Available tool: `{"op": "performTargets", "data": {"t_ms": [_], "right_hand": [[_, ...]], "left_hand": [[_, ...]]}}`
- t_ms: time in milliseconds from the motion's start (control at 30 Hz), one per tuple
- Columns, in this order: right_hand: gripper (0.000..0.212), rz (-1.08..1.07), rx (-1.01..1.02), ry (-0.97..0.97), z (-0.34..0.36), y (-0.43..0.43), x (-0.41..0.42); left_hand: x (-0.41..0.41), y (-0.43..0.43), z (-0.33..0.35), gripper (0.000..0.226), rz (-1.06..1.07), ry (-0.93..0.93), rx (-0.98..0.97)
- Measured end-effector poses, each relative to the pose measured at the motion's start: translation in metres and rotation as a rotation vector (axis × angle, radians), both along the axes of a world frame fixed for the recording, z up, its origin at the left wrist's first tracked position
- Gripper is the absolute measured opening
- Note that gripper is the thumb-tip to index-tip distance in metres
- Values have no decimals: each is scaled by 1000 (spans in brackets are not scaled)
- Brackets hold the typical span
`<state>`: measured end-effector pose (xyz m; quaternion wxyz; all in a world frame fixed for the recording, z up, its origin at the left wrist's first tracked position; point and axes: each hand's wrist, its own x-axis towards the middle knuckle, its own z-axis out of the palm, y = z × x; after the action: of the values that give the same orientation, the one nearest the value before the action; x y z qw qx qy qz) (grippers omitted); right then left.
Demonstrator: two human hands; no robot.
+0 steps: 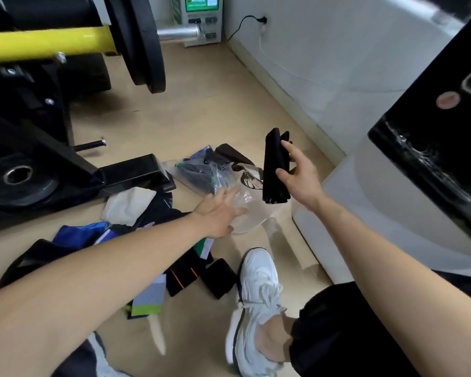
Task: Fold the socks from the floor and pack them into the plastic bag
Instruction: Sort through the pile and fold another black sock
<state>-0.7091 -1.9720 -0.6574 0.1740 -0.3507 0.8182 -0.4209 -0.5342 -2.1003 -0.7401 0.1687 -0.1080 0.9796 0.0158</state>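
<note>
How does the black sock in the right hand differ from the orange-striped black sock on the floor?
The folded black sock is held up in the right hand; the orange-striped sock lies flat on the floor. The held one looks plain; the other has thin orange lines. Both are mostly black.

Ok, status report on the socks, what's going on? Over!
Right hand grips folded black sock, held up at the plastic bag. Left hand open, fingers on the bag. Loose socks on floor nearby, nothing between sock and bag.
</note>
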Motion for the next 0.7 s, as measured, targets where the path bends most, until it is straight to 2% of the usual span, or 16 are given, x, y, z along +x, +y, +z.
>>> {"op": "performTargets", "data": {"t_ms": [100,167,267,500,567,700], "right_hand": [[66,-16,3,-16,-6,11,-8],[66,-23,-6,-35,-9,16,-11],[65,-30,-20,-63,-12,22,-16],[59,10,-80,-73,5,22,-17],[57,51,-91,-68,12,21,-13],[52,143,-65,-54,29,20,-2]], "left_hand": [[-5,-1,-3,57,41,26,-8],[-6,-6,0,50,99,104,103],[-4,-17,7,48,271,278,345],[-8,-42,28,56,496,723,560],[-9,-48,38,50,550,814,559],[-7,-53,58,46,616,863,546]]}}
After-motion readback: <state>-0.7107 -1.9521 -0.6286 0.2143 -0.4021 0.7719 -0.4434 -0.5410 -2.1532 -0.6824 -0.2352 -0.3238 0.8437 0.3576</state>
